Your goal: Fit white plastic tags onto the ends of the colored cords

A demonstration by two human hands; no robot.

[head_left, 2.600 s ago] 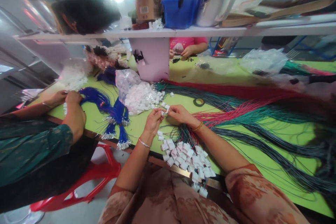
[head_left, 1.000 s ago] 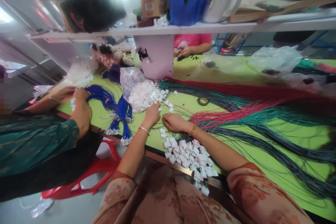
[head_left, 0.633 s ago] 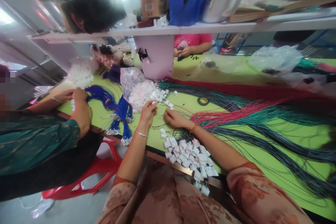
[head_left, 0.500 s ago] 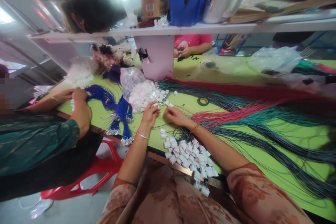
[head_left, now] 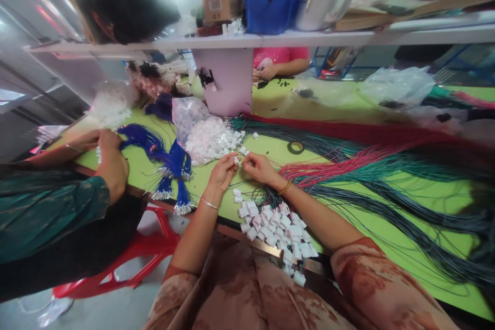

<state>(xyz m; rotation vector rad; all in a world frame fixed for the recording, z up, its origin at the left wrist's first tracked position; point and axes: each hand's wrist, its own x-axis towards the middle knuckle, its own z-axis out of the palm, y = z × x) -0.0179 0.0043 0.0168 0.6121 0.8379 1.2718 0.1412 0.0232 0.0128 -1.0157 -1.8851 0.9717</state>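
Note:
Between the fingertips of my left hand (head_left: 221,172) is a small white plastic connector housing (head_left: 236,160). My right hand (head_left: 260,168) faces it, thumb and fingers pinched on what looks like a thin wire; its tip is too small to make out clearly. Just beyond my hands, loose white housings (head_left: 204,139) spill from a clear plastic bag (head_left: 190,112). Close to my body, a heap of white connectors (head_left: 273,224) with wires attached lies at the table edge. To the right stretch bundles of red wires (head_left: 315,171), green wires (head_left: 390,167) and black wires (head_left: 406,211).
A roll of tape (head_left: 296,147) lies on the green table (head_left: 216,206). At left, a co-worker's hands (head_left: 110,139) are near blue wire bundles (head_left: 180,165), with a red stool (head_left: 154,252) below. A shelf (head_left: 332,37) carrying a blue bin (head_left: 273,7) spans the back; another person (head_left: 282,62) sits behind.
My hands have drawn closer together, the left one moving right with the white connector housing. The whole view has shifted slightly.

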